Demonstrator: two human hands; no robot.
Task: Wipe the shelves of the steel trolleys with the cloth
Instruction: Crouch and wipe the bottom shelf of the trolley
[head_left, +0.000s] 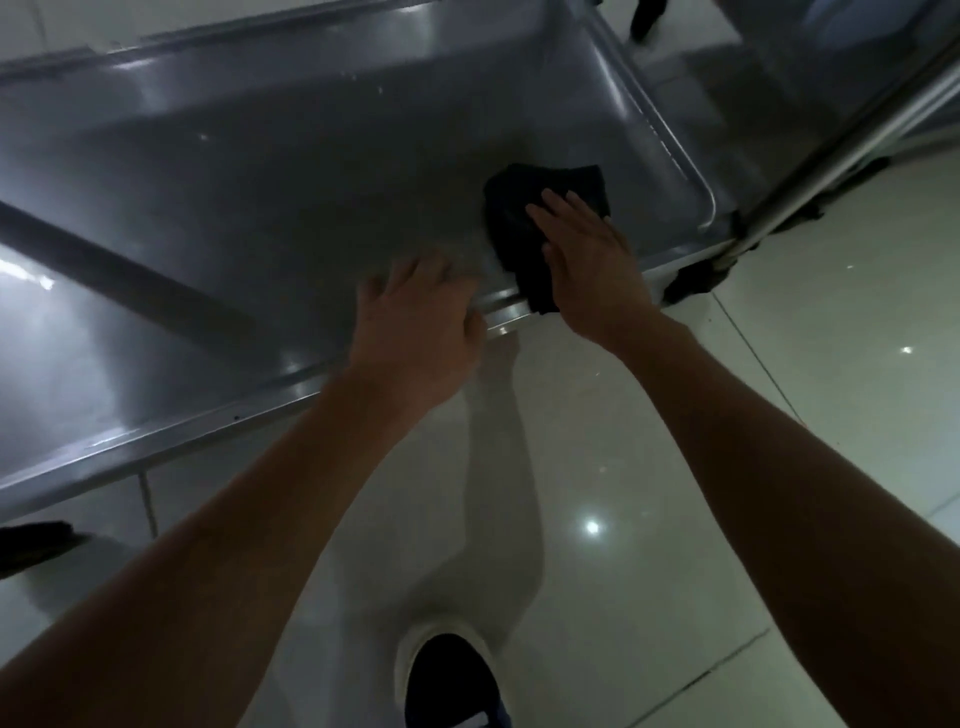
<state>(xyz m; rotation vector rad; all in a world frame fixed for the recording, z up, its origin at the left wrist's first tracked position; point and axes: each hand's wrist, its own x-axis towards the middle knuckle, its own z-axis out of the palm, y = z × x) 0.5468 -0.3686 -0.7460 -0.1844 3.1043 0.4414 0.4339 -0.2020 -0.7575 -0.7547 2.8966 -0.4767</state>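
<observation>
Here is the steel shelf, broad and shallow with a raised rim, and the right hand lies flat on the black cloth, fingers straight and together, pressing it down onto the metal. The cloth sits near the shelf's right front corner, its near end draped over the front rim. The left hand rests on that same front rim just left of the cloth, fingers loosely spread, gripping nothing that I can make out; it is somewhat blurred. This reads as the wiping step itself, worked in the corner nearest the person. Most of the shelf stretches away to the left of the cloth, and whether it has been covered I cannot tell. The next move, in my judgement, calls for steady downward pressure and a long sweep leftward across the shelf, with the left hand bracing the rim so the trolley does not roll. A trolley upright rises just right of the shelf corner, and a shoe shows on the tiled floor below.
</observation>
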